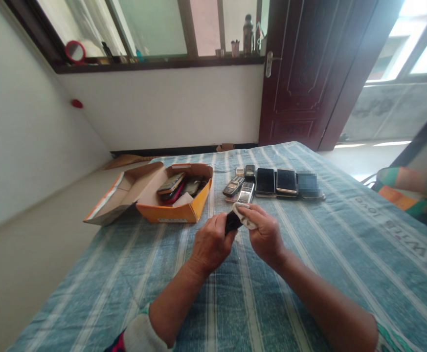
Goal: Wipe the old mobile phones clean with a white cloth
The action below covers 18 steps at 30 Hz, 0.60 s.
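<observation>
Small black phone (231,222) held above the striped blue cloth (308,274) that covers the table, near the middle, just in front of the row of handsets. Only its dark upper end shows between the two hands; the rest is hidden.

Left hand (211,244): fingers curled tight around the lower part of the black phone, thumb side toward the camera. Closed grip, nothing else in it.

Right hand (264,232): fingers bent and closed over a small white rag (245,215), which is bunched and pressed against the top of the black phone. The rag pokes out above the knuckles.

Just beyond the hands, a cluster of old keypad phones (239,188) lies on the cloth, some overlapping. Beside them to the right, touching edge to edge in a line, three flat touchscreen phones (275,182); the last one is blurred.

To the left of the cluster, an open orange cardboard box (172,212) with its lid folded back flat, holding more phones (178,188) piled loosely and a bit of white paper.

Behind: white wall, a dark windowsill (154,63) with small bottles and cups, a dark red door (304,73).
</observation>
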{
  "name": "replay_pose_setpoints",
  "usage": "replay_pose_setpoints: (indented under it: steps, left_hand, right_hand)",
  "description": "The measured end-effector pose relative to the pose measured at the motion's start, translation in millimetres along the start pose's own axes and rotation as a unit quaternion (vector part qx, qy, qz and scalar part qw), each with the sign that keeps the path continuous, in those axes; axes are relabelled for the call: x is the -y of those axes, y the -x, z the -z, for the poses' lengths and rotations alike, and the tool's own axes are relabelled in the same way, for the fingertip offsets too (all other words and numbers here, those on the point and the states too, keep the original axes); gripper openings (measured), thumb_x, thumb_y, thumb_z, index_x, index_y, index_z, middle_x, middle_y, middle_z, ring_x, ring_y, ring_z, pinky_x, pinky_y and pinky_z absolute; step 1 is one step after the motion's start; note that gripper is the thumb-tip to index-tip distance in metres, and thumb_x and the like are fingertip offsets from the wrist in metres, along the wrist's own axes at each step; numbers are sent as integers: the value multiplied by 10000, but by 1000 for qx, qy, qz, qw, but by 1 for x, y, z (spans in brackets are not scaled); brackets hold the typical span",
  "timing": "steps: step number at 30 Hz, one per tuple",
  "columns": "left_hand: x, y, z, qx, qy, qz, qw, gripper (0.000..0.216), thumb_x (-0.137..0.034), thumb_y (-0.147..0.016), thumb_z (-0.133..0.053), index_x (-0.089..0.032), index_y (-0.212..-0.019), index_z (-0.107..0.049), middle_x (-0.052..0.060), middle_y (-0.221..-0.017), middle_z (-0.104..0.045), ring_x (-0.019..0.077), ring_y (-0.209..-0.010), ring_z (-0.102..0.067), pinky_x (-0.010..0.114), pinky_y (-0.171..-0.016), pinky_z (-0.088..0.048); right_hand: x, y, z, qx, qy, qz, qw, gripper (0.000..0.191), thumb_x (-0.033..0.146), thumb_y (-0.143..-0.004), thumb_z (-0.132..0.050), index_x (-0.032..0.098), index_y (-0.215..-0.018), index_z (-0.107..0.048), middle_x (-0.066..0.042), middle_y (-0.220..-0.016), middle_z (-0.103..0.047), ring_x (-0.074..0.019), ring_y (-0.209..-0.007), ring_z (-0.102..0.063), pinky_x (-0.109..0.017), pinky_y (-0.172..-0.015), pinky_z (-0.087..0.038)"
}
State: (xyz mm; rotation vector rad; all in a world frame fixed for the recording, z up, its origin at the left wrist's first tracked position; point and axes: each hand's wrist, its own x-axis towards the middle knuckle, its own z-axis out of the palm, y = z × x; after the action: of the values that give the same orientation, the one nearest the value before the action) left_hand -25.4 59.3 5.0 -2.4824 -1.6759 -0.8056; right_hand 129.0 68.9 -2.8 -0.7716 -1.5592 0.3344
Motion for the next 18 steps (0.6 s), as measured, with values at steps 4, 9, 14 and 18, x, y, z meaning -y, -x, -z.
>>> replay_pose_setpoints:
  steps: [4, 9, 14, 18]
  left_hand:
    - [-1, -1, 1, 10, -6, 5, 1000, 291, -249, -801, -626, -156, -1058, -528, 116, -994, -672, 271, -972, -653, 383, -817, -537]
    - [1, 0, -1, -1, -3, -9, 1000, 337, -217, -774, -644, -150, -1082, -524, 124, -1017, -673, 275, -978, -653, 383, -804, -542]
    - [4, -1, -2, 0, 18, -1, 1000, 317, -214, -785, -625, -148, -1080, -530, 128, -1015, -671, 278, -992, -647, 389, -814, -533]
    - [3, -2, 0, 15, 50, 31, 998, 273, -231, -789, -628, -155, -1041, -558, 112, -983, -672, 259, -958, -651, 370, -808, -520]
  right_hand:
    - [-2, 1, -2, -18, -11, -28, 999, 331, 56, -829, -497, 205, -1020, -722, -86, -1034, -709, -183, -945, -680, -329, -851, -560]
    - [-1, 1, -1, 3, 8, -6, 1000, 356, 50, -831, -481, 212, -1043, -716, -85, -1047, -703, -181, -954, -678, -324, -851, -562]
    - [1, 3, -1, 26, 34, 42, 998, 388, 41, -843, -445, 200, -1104, -684, -106, -1107, -675, -184, -1035, -650, -336, -895, -552]
    - [1, 3, -1, 22, 35, 53, 998, 393, 34, -849, -432, 184, -1122, -673, -119, -1113, -671, -186, -1041, -648, -342, -903, -551]
